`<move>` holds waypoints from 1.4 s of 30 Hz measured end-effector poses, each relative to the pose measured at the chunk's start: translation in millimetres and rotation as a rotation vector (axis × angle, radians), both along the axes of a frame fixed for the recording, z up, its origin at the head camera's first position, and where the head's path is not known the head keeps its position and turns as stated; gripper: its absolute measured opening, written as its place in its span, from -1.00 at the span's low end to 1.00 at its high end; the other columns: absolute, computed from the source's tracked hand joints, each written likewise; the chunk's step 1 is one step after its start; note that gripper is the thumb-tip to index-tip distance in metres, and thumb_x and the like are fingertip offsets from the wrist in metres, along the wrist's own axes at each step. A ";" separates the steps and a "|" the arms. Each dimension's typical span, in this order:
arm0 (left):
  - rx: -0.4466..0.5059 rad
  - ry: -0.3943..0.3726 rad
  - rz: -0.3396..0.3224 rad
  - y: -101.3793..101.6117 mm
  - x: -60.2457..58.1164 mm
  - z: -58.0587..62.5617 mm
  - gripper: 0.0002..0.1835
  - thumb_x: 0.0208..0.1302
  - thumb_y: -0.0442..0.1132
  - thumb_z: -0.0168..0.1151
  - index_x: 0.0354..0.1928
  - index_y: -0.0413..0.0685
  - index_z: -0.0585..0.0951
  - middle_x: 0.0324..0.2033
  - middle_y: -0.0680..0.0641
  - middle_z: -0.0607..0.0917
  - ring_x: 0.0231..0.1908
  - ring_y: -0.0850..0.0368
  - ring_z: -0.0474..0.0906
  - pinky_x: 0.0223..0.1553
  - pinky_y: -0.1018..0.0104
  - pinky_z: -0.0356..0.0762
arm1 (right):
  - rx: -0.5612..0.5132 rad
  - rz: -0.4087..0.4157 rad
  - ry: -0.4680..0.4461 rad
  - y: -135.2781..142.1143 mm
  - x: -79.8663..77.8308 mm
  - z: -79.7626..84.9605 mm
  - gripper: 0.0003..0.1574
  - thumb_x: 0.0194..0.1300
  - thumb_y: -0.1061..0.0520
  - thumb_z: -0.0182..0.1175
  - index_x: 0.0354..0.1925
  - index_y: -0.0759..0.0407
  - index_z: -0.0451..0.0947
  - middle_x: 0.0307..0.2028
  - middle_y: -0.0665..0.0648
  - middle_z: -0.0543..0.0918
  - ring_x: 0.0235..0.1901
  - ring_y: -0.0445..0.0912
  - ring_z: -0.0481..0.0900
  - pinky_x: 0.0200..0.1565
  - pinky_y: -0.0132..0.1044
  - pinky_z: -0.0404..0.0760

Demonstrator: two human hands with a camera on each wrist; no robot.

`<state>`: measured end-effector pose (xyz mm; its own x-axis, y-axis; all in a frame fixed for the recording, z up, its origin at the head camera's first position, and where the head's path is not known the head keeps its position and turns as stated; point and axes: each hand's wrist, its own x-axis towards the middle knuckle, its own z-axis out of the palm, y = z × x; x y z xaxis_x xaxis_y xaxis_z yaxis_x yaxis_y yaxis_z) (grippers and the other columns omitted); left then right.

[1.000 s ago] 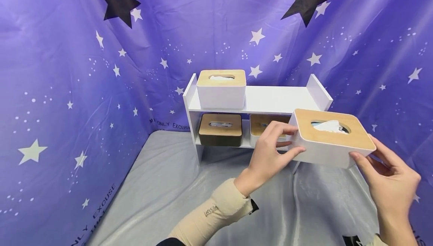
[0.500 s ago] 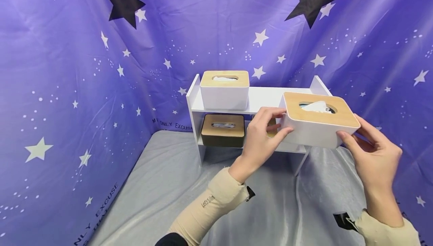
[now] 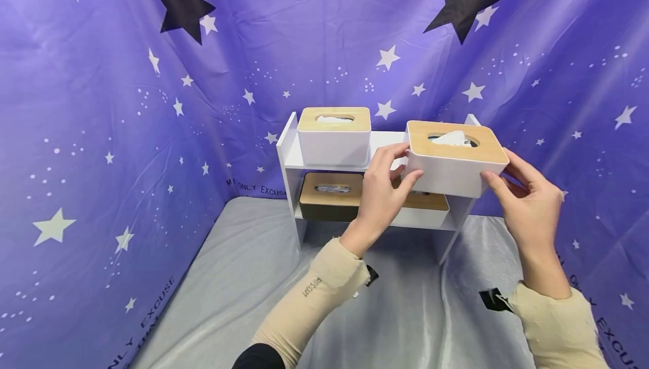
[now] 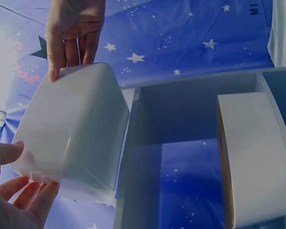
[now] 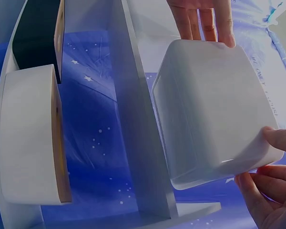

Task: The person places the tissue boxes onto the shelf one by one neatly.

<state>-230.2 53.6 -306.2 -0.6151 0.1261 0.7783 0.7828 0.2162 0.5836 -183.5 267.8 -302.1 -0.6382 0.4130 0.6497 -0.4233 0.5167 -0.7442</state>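
Between both hands is a white tissue box (image 3: 446, 174) with a light wooden lid, a tissue poking from its oval slot. My left hand (image 3: 379, 189) grips its left end, thumb on the front face. At the right end, my right hand (image 3: 532, 205) holds the corner with thumb in front and fingers behind. In the head view the box overlaps the right part of the upper shelf (image 3: 387, 139). Both wrist views show its white side (image 4: 62, 124) close by the shelf board (image 5: 138, 109).
A second white tissue box (image 3: 334, 146) stands on the upper shelf's left. Below sit a dark tissue box (image 3: 329, 211) and a low white one (image 3: 426, 217) with a wooden lid, partly hidden. The white rack's side panels (image 3: 286, 138) rise above the top board. Grey cloth (image 3: 243, 279) lies underneath.
Both hands have carried the white tissue box leftward and up, from in front of the rack's right side to the upper shelf's level. The other boxes stay put.
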 end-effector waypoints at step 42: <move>-0.181 -0.238 0.012 0.6 -31.8 -4.2 -0.25 0.54 0.00 -0.07 0.58 -0.19 -0.04 0.58 -0.14 0.03 0.58 0.01 -0.05 0.60 0.20 -0.07 | 0.085 0.017 -0.030 -14.8 -63.1 2.1 -0.39 0.28 0.27 0.32 0.30 0.16 0.51 0.16 0.28 0.65 0.10 -0.26 0.64 0.09 -0.54 0.59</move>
<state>-262.0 54.2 -310.4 -0.7796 0.2415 0.5778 0.6256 0.3421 0.7011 -246.6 253.0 -299.9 -0.6642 0.3466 0.6623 -0.4104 0.5715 -0.7106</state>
